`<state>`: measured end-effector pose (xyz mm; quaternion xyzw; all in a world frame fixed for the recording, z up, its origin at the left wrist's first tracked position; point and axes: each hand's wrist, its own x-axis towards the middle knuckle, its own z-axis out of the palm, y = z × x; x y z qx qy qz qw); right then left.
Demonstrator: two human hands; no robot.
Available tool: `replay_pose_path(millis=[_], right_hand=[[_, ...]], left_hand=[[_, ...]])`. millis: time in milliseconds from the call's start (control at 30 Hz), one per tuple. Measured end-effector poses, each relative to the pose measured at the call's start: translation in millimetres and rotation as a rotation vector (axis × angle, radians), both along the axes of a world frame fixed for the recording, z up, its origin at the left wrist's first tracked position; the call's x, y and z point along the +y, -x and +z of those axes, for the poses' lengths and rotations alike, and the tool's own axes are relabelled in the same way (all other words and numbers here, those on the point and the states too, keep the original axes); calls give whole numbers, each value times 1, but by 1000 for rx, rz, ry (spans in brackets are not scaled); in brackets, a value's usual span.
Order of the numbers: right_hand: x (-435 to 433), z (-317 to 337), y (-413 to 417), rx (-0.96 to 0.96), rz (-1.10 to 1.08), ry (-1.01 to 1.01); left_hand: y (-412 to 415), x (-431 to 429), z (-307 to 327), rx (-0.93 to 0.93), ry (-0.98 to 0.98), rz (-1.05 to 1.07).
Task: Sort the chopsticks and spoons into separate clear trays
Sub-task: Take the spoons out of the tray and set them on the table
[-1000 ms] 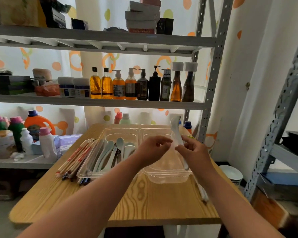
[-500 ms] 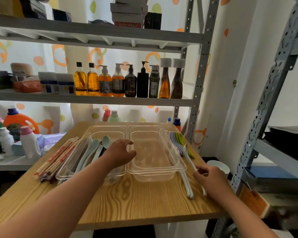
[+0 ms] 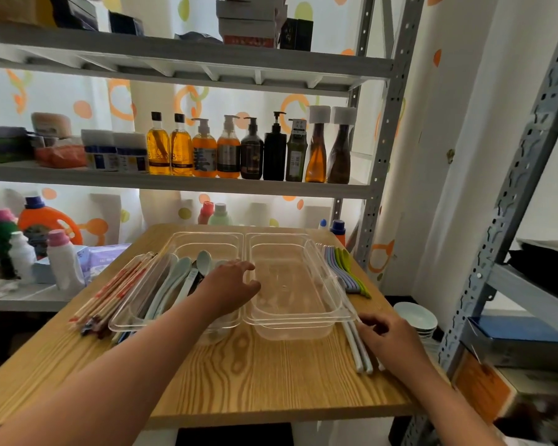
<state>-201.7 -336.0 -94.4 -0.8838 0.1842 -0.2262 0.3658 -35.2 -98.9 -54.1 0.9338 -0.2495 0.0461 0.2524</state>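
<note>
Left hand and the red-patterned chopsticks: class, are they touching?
Apart. The head view shows the left hand above the clear tray holding spoons, while the red-patterned chopsticks lie beyond that tray's left wall.

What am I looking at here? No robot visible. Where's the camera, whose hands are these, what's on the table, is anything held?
There is no machine here. A person works with bare hands, and the one camera sits on their head, looking forward and down, so the arms entering from below are the wearer's own.

On the wooden table two clear trays stand side by side. The left tray holds pale spoons; the right tray looks empty. Red-and-wood chopsticks lie left of the trays. Pale chopsticks and purple and green utensils lie to the right.

The left hand is open over the left tray, holding nothing. The right hand has curled fingers at the pale chopsticks; whether it grips them is unclear.

Shelves with bottles stand behind.
</note>
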Motion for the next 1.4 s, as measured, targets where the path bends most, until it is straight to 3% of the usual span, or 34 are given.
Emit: replay_pose_path(millis=[200, 733, 1400], right_hand=[[-3, -7, -4, -8, 7, -59], [4, -3, 1, 66, 96, -26], [5, -2, 1, 14, 88, 27]], left_hand=[[-2, 0, -1, -6, -8, 1], [2, -1, 0, -8, -17, 2], [2, 1, 8, 86, 0, -26]])
